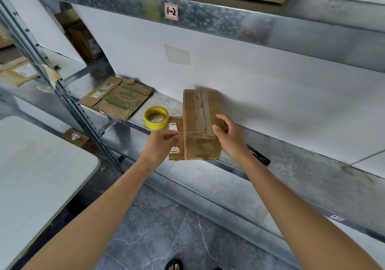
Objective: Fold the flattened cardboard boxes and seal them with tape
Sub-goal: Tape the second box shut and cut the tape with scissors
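Observation:
A folded, taped brown cardboard box (200, 121) stands on the metal shelf (270, 165), over a flattened box with labels (174, 130). My right hand (227, 134) holds the box's right side, thumb on its top face. My left hand (162, 144) is at the box's left front corner, fingers curled and pinching what looks like a clear tape end. A yellow tape roll (156, 117) lies on the shelf just left of the box. More flattened boxes (116, 99) lie farther left.
A black-handled knife (260, 156) lies on the shelf behind my right wrist. A white table (37, 176) stands at the left. The upper shelf (187, 13) overhangs with boxes on it. Shelf uprights (62, 94) run down the left.

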